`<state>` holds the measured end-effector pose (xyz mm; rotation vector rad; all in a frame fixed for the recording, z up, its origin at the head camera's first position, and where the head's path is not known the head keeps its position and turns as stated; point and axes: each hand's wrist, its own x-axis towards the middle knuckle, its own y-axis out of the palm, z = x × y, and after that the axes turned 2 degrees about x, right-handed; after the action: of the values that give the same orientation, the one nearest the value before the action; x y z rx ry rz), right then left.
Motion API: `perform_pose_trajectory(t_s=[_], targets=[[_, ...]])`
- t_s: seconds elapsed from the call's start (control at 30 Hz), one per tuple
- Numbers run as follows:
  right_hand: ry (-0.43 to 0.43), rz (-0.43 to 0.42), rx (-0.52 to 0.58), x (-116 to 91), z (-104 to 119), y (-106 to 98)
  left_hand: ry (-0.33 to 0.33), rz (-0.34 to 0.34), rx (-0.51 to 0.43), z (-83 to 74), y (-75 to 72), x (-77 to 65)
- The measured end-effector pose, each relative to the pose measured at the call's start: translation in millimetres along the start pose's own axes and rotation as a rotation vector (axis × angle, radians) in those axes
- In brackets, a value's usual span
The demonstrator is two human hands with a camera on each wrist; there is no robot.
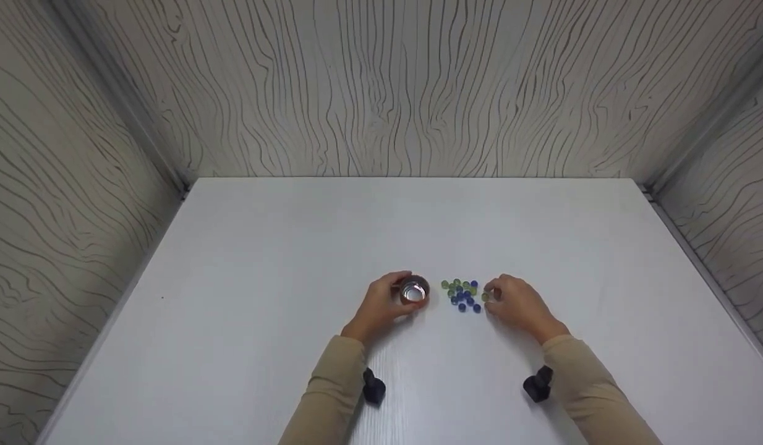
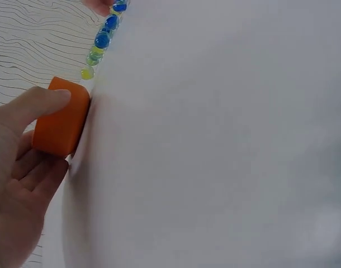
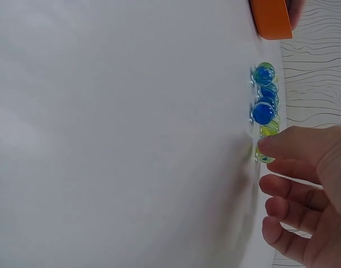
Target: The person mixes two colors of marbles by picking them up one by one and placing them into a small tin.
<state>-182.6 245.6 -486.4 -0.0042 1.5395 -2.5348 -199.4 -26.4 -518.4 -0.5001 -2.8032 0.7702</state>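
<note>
A small orange cup with a shiny metallic inside stands on the white table, and my left hand grips it, thumb on the near side and fingers round the far side. To the cup's right lies a loose cluster of blue and green glass marbles. My right hand is at the cluster's right edge, thumb and forefinger parted on either side of one green marble. In the right wrist view the thumb partly hides that marble, so contact is unclear. The other right fingers are loosely bent.
The white table spreads around both hands. Patterned wood-grain panels rise behind it and at both sides. A black wrist device sits on the left sleeve, another black device on the right.
</note>
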Motion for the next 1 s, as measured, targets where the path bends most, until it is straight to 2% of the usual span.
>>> perform_pose_trajectory(t_s=[0.2, 0.33, 0.77, 1.0], targets=[[-0.017, -0.016, -0.003, 1.1, -1.5, 1.8, -0.061, 0.003, -0.075, 2.6, -0.6, 0.1], [-0.018, -0.014, 0.001, 1.3, -1.7, 2.4, -0.062, 0.000, -0.098, 4.4, -1.4, 0.0], [-0.018, -0.015, 0.007, 1.7, -3.7, 1.4, -0.113, 0.017, -0.073, 2.2, -0.5, 0.4], [-0.024, -0.040, -0.006, 2.9, -3.7, 4.1, -0.093, 0.000, -0.079, 4.8, -1.2, -0.2]])
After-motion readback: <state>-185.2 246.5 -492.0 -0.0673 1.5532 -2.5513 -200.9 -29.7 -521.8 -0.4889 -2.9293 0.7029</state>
